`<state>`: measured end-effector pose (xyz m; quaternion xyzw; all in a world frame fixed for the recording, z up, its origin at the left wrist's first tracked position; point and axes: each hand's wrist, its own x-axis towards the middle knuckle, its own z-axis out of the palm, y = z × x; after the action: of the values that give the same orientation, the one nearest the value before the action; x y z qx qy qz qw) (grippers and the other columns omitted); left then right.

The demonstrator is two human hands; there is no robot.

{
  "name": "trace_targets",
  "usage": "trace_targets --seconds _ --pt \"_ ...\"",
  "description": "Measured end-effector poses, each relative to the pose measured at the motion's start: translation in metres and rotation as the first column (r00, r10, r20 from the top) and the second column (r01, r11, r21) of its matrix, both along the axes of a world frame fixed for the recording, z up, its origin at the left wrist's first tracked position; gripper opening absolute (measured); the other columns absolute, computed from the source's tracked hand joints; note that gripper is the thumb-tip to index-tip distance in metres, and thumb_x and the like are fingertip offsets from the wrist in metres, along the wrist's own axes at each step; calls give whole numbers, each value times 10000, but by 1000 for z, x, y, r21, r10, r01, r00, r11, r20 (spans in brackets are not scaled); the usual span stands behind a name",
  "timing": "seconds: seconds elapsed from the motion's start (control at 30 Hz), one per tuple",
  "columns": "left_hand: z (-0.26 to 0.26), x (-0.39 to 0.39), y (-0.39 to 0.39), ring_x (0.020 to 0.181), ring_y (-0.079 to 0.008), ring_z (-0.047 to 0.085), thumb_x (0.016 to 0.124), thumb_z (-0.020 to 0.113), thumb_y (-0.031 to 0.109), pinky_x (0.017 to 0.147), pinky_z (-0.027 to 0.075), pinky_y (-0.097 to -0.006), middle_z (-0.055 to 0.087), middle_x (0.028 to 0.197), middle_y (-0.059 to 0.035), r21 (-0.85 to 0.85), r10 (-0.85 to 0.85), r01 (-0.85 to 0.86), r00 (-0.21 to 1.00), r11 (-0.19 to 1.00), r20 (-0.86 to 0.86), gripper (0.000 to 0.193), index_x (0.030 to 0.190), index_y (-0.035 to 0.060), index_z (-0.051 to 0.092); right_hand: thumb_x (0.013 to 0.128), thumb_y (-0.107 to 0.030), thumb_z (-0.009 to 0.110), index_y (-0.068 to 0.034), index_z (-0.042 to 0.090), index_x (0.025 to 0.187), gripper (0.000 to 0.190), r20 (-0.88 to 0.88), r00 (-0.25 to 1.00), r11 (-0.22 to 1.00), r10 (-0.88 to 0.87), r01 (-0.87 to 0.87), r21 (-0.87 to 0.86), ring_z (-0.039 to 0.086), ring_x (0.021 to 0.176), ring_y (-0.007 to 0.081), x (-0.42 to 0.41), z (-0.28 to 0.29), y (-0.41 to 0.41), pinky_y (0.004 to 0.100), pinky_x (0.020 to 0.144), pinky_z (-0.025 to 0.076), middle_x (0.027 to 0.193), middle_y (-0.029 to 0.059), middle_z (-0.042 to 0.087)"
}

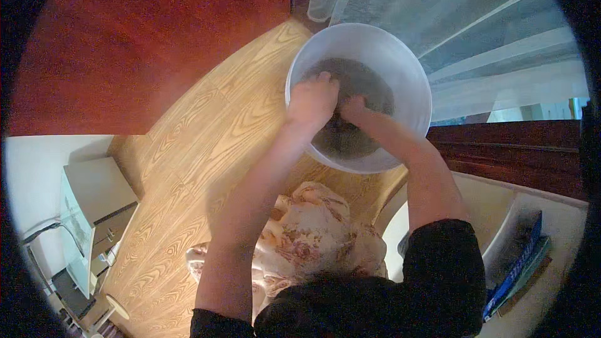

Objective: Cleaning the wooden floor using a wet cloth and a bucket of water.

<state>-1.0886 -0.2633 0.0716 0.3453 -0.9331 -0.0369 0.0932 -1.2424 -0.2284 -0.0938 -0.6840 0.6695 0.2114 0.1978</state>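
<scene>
A round white bucket or bin [408, 80] stands before me, with a dark mass [347, 141] at its bottom that looks like cloth or water; I cannot tell which. Both hands reach inside it. My left hand [315, 98] is at the left of the opening, fingers curled and pointing down over the dark mass. Close to its right, my right hand [354, 109] reaches lower, its fingertips hidden in the dark area. Whether either hand grips something is not clear. Below the bucket lies a pale floral cloth [310, 234], over or near my lap.
Wood-patterned flooring [202, 117] runs left of the bucket beside a dark red surface [141, 47]. Sheer curtains [497, 47] hang at the upper right. A small cabinet [101, 188] stands at the lower left, and blue and green flat items [519, 272] at the lower right.
</scene>
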Motion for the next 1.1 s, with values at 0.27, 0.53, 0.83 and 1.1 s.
trace_targets --seconds 0.27,0.53,0.83,1.1 --pt "13 -48 5 959 -312 648 827 599 179 762 543 -439 628 1048 -120 181 -86 106 990 978 -113 332 1154 121 595 822 -465 633 -101 685 1060 438 377 882 916 -281 130 379 639 949 277 -130 108 -10 439 813 503 1040 142 683" --pt "20 -46 -11 903 -312 656 791 671 216 810 520 -400 662 996 -132 315 -196 454 776 833 -600 486 1257 108 580 928 -277 584 -32 627 1180 354 413 905 960 -102 198 -198 595 963 247 -109 363 52 359 877 464 1067 150 622" --pt "93 -73 -6 822 -253 656 857 668 279 765 510 -347 679 918 -122 350 -57 650 519 675 -853 278 1020 55 691 942 -257 605 15 588 1246 409 657 676 668 333 323 -670 583 1071 162 -166 420 91 281 936 445 1189 76 622" --pt "61 -59 -10 837 -281 681 806 618 210 725 529 -410 689 864 -151 183 -106 233 846 955 -522 196 949 121 718 865 -168 651 -39 623 1172 334 692 701 925 -173 356 -129 613 935 141 -103 344 53 280 874 466 992 36 674"
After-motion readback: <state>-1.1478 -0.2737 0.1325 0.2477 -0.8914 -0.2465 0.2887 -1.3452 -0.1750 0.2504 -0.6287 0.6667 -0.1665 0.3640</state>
